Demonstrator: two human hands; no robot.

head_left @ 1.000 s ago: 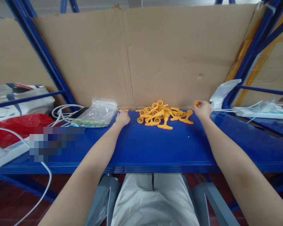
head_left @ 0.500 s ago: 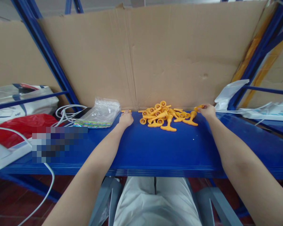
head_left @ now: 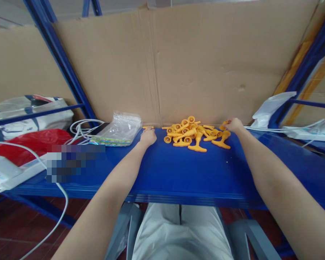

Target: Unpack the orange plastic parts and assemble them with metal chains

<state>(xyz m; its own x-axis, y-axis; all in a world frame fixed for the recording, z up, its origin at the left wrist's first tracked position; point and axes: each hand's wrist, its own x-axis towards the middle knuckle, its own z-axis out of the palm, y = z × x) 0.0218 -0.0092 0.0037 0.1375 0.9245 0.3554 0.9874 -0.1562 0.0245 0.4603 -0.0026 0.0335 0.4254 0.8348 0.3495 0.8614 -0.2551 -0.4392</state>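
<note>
Head view: the pile of orange plastic parts (head_left: 189, 134) lies in one loose heap on the blue shelf (head_left: 178, 173). At the pile's right edge the right hand (head_left: 234, 125) pinches one orange piece (head_left: 223, 125). Left of the pile the left hand (head_left: 148, 137) rests palm down beside a stray piece (head_left: 147, 127); I cannot tell its grip. Further left lie clear bags (head_left: 119, 129) and white cables (head_left: 79, 128). Nothing blocks either hand.

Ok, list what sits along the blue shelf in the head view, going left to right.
red bag → coiled white cable → clear plastic bags → left hand → pile of orange plastic parts → right hand → white bag
</note>
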